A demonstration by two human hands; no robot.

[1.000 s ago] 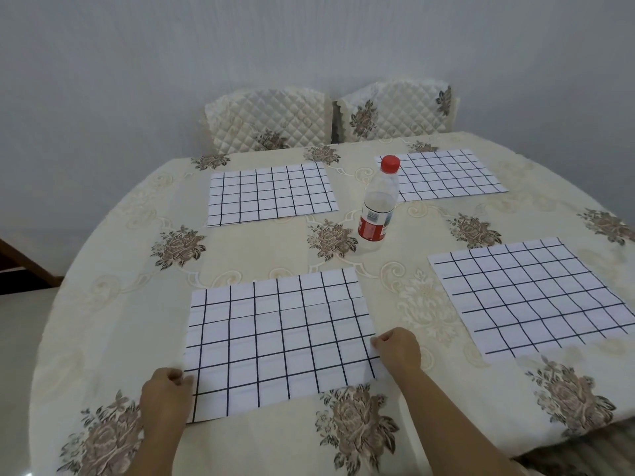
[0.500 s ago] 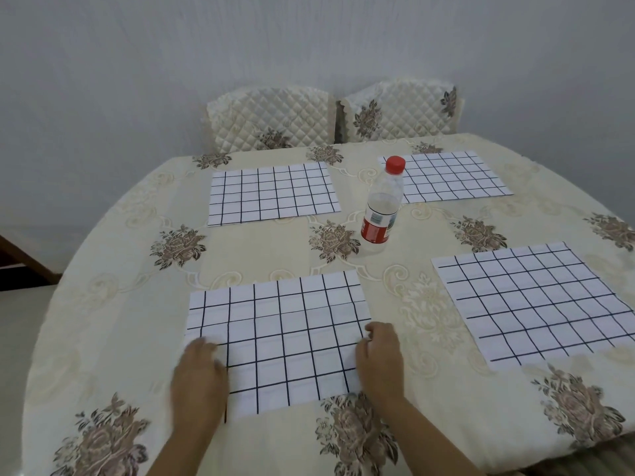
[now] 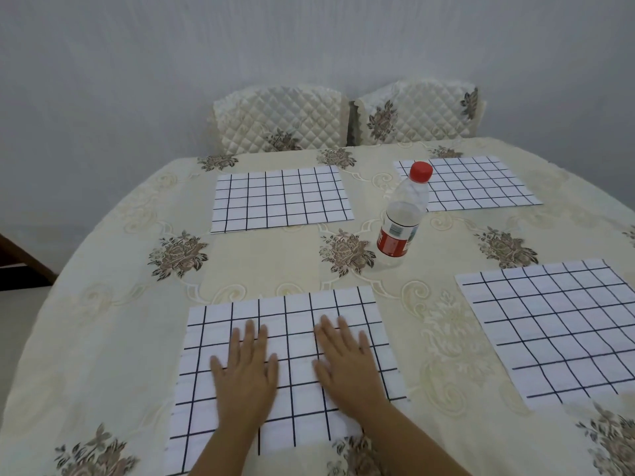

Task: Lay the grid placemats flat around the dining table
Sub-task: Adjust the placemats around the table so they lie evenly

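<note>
A: Where are the hands?
B: Both are on the near mat (image 3: 295, 338), palms down. The left hand (image 3: 245, 376) lies on its left half and the right hand (image 3: 347, 365) on its right half, with a strip of grid showing between them.
A: Are they gripping anything?
B: No. The fingers are straight and a little spread, pressed flat on the mat. Neither hand grasps a thing, and both look slightly blurred.
A: And that mat?
B: It lies flat on the table (image 3: 120, 304), on the side nearest the person, with both forearms crossing its front edge.
A: The other mats?
B: Three more, all flat. The right mat (image 3: 556, 328) sits well apart from the hands. The far left mat (image 3: 280, 201) and far right mat (image 3: 481, 183) lie side by side across the table, in front of two quilted chairs (image 3: 278, 121).
A: Anything else?
B: A clear bottle (image 3: 402, 221) with a red cap and red label stands upright on the cream flowered cloth, between the four mats. Its base touches none of them
</note>
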